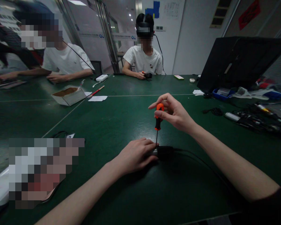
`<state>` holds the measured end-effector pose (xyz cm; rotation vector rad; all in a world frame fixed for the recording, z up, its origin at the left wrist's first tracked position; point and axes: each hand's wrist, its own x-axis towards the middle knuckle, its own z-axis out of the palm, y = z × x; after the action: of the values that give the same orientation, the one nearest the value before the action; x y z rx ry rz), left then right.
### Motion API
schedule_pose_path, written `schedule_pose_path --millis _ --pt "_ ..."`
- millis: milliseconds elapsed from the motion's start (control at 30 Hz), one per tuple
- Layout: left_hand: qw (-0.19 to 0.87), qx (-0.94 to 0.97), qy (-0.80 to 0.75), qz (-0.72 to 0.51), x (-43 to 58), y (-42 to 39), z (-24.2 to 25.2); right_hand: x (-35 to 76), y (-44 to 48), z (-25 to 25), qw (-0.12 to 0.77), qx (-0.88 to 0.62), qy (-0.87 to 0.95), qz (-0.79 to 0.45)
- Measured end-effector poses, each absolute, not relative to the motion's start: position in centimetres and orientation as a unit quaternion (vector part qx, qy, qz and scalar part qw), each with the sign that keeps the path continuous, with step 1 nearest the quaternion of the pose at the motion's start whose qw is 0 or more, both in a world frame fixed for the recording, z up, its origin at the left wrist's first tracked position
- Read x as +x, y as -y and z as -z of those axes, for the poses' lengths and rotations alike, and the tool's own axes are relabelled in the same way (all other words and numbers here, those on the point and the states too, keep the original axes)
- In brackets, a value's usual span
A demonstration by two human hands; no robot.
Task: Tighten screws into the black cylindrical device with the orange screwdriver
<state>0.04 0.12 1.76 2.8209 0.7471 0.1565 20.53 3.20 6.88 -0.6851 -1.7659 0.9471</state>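
On the green table lies a small silver and black device (165, 151) with a black cable running off to the right. My left hand (140, 153) is closed around its silver end and presses it to the tabletop. An orange and black screwdriver (157, 126) stands upright above the device, its thin shaft reaching down to the device near my left fingertips. My right hand (174, 112) grips the screwdriver's handle between thumb and fingers, with the index finger extended. The screwdriver's tip is too small to make out against the device.
A white open box (69, 99) sits far left beside a paper slip (97, 98) and a red pencil (97, 91). At right are a black monitor (241, 65), a blue tray (223, 93) and bundled cables (255, 120). Two people in white shirts sit across the table.
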Motion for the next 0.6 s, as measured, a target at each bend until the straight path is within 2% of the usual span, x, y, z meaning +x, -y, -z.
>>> schedule_pose_path --millis 167,400,600 --pt "0.113 0.959 -0.254 -0.053 -0.01 -0.14 -1.75 20.65 -3.29 -6.97 0.491 -0.289 0.747 -0.343" --pt "0.11 0.957 -0.263 -0.048 0.03 -0.03 -1.91 20.09 -2.96 -7.02 0.536 -0.296 0.68 -0.403" --pt "0.111 0.959 -0.254 -0.054 -0.03 -0.2 -1.68 20.06 -2.82 -7.27 0.516 -0.282 0.677 -0.443"
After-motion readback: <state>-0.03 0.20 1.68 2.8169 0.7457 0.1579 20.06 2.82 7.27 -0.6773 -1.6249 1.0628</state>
